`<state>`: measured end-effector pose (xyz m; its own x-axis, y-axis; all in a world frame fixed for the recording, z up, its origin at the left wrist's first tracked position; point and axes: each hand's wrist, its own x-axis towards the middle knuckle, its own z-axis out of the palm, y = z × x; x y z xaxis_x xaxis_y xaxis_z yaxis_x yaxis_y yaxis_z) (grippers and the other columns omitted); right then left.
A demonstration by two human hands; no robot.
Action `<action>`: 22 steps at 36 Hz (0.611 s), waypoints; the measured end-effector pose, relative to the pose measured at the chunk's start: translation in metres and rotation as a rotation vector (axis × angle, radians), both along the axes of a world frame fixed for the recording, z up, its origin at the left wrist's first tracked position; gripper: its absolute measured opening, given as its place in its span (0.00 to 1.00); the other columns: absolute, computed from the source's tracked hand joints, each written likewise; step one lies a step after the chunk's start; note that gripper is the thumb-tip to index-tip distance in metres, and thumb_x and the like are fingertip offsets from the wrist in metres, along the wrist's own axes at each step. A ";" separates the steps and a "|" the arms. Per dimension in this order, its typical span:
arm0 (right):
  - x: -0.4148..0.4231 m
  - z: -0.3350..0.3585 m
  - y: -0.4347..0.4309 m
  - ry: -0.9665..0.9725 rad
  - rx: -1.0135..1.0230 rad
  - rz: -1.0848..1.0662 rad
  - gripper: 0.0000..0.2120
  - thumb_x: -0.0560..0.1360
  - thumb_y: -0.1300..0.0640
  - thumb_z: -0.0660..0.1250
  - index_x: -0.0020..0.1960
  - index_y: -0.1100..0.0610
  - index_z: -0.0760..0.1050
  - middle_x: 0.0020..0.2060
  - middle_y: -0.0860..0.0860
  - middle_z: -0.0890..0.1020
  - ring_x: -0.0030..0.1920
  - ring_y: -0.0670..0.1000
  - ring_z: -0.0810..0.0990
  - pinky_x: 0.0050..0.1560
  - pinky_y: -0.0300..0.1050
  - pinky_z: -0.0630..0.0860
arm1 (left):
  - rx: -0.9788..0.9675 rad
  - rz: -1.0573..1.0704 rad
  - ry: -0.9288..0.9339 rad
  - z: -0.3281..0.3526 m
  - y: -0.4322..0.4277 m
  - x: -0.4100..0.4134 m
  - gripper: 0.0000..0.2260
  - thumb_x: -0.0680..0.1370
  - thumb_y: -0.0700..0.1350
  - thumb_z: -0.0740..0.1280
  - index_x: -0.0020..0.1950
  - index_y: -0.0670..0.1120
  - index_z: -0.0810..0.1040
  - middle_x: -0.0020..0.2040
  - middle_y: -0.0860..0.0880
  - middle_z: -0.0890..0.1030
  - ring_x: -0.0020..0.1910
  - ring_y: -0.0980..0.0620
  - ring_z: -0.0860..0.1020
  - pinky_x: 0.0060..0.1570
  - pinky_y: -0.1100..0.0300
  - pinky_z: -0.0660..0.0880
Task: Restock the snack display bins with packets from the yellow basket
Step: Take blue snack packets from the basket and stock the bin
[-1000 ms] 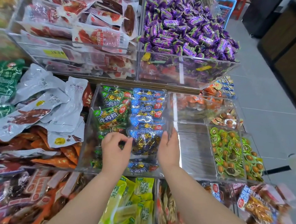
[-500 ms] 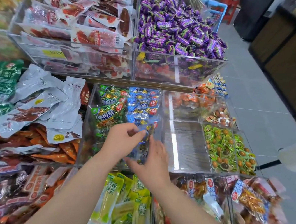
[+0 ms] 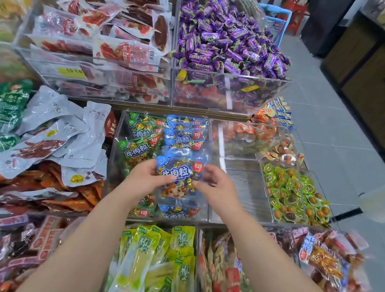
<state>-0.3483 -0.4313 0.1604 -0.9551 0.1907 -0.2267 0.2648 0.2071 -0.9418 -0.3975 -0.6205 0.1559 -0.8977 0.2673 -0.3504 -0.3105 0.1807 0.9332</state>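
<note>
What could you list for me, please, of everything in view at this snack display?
clear bin: one, transparent, middle shelf.
held blue packet: one, blue, above the clear bin.
blue packets: several, blue, right row of that bin.
green packets: several, green, left row of the same bin.
purple candies: many, purple, upper right bin.
red meat packets: many, red and white, upper left bin.
silver pouches: many, silver-white, left of the clear bin.
yellow-green packets: several, yellow-green, lower bin in front.
left grip: one, bare, holds the held packet's left edge.
right grip: one, bare, pinches its right edge.
</note>
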 end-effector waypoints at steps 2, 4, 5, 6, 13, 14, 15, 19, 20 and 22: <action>-0.003 -0.003 0.001 0.024 0.145 -0.082 0.17 0.72 0.62 0.70 0.57 0.49 0.73 0.50 0.43 0.77 0.54 0.45 0.76 0.49 0.32 0.68 | -0.143 0.087 0.097 -0.005 0.000 -0.001 0.10 0.72 0.41 0.75 0.51 0.48 0.80 0.43 0.53 0.85 0.41 0.53 0.81 0.35 0.63 0.75; -0.005 -0.005 0.001 0.007 0.241 -0.110 0.19 0.73 0.60 0.70 0.62 0.53 0.72 0.55 0.46 0.76 0.55 0.45 0.73 0.54 0.37 0.67 | -0.313 0.131 0.174 -0.010 0.001 0.000 0.11 0.73 0.44 0.74 0.53 0.49 0.78 0.46 0.54 0.82 0.43 0.55 0.79 0.36 0.65 0.72; -0.005 -0.007 0.001 -0.014 0.286 -0.103 0.20 0.73 0.59 0.69 0.65 0.54 0.71 0.58 0.49 0.74 0.57 0.45 0.72 0.57 0.38 0.67 | -0.385 0.129 0.201 -0.013 0.004 0.001 0.12 0.74 0.46 0.73 0.56 0.49 0.76 0.48 0.52 0.80 0.44 0.54 0.78 0.38 0.64 0.71; -0.005 -0.009 0.000 -0.032 0.327 -0.095 0.22 0.74 0.58 0.68 0.66 0.54 0.70 0.61 0.50 0.72 0.59 0.47 0.70 0.61 0.40 0.66 | -0.435 0.116 0.223 -0.016 0.008 0.002 0.15 0.75 0.47 0.72 0.59 0.47 0.75 0.51 0.50 0.79 0.47 0.52 0.77 0.41 0.62 0.70; -0.001 -0.019 -0.010 -0.093 0.317 -0.129 0.32 0.76 0.55 0.66 0.75 0.58 0.56 0.72 0.56 0.61 0.72 0.54 0.61 0.70 0.45 0.58 | -0.360 0.209 0.251 -0.035 0.054 0.012 0.28 0.75 0.41 0.72 0.68 0.40 0.60 0.72 0.40 0.56 0.71 0.45 0.60 0.65 0.66 0.55; -0.001 -0.021 -0.012 -0.085 0.305 -0.118 0.31 0.77 0.55 0.64 0.76 0.59 0.55 0.73 0.56 0.60 0.72 0.53 0.60 0.71 0.44 0.57 | -0.308 0.201 0.223 -0.038 0.058 0.012 0.36 0.73 0.40 0.74 0.72 0.41 0.54 0.73 0.40 0.54 0.73 0.45 0.59 0.69 0.63 0.56; 0.000 -0.023 -0.014 -0.075 0.292 -0.106 0.30 0.79 0.55 0.62 0.76 0.58 0.54 0.74 0.55 0.60 0.73 0.53 0.60 0.71 0.41 0.55 | -0.255 0.181 0.180 -0.040 0.060 0.010 0.45 0.71 0.40 0.75 0.76 0.43 0.45 0.74 0.42 0.54 0.74 0.46 0.59 0.70 0.61 0.57; 0.003 -0.033 -0.021 -0.070 0.270 -0.103 0.27 0.82 0.52 0.53 0.78 0.54 0.47 0.76 0.50 0.56 0.75 0.49 0.55 0.68 0.36 0.51 | -0.217 0.140 0.075 -0.045 0.053 -0.005 0.62 0.64 0.42 0.81 0.76 0.52 0.31 0.77 0.49 0.56 0.74 0.51 0.60 0.65 0.62 0.57; 0.004 -0.036 -0.021 -0.073 0.281 -0.121 0.26 0.82 0.52 0.52 0.78 0.53 0.47 0.76 0.49 0.56 0.75 0.48 0.55 0.67 0.35 0.51 | -0.234 0.138 0.088 -0.047 0.051 -0.008 0.62 0.63 0.43 0.82 0.77 0.52 0.34 0.76 0.50 0.58 0.73 0.52 0.62 0.65 0.62 0.58; 0.003 -0.038 -0.022 -0.075 0.317 -0.149 0.25 0.83 0.52 0.50 0.78 0.52 0.48 0.76 0.48 0.57 0.74 0.48 0.57 0.66 0.34 0.53 | -0.251 0.122 0.121 -0.050 0.049 -0.011 0.59 0.61 0.44 0.82 0.77 0.51 0.42 0.73 0.51 0.63 0.69 0.55 0.65 0.63 0.64 0.60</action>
